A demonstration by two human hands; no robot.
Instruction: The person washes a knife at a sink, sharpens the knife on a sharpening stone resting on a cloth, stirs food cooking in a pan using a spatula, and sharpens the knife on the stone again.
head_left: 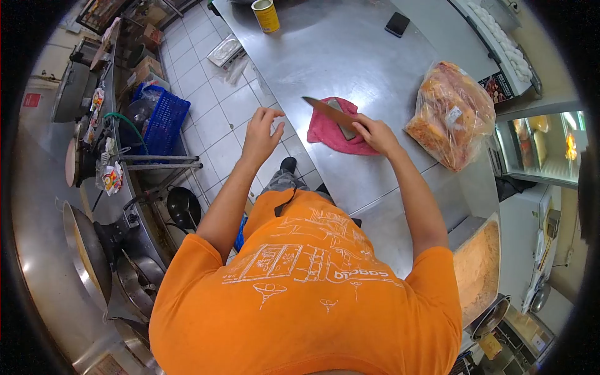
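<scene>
My right hand (pixel 374 134) is closed around the handle of a knife (pixel 328 112), whose broad blade points left, over a grey block like a sharpening stone (pixel 345 130). Beneath the block lies a folded red cloth (pixel 324 132) on the steel table (pixel 331 56). Part of the block is hidden by the blade, so I cannot tell whether they touch. My left hand (pixel 261 134) hangs in the air left of the table edge, above the tiled floor. Its fingers are bent and apart from the thumb, with nothing in them.
A large clear bag of orange-coated food (pixel 451 115) sits right of the cloth. Farther back are a yellow can (pixel 266 17) and a black phone (pixel 397 24). On the left stand a blue crate (pixel 165 122) and a wok (pixel 84 253); a tray of crumbs (pixel 478 269) is at right.
</scene>
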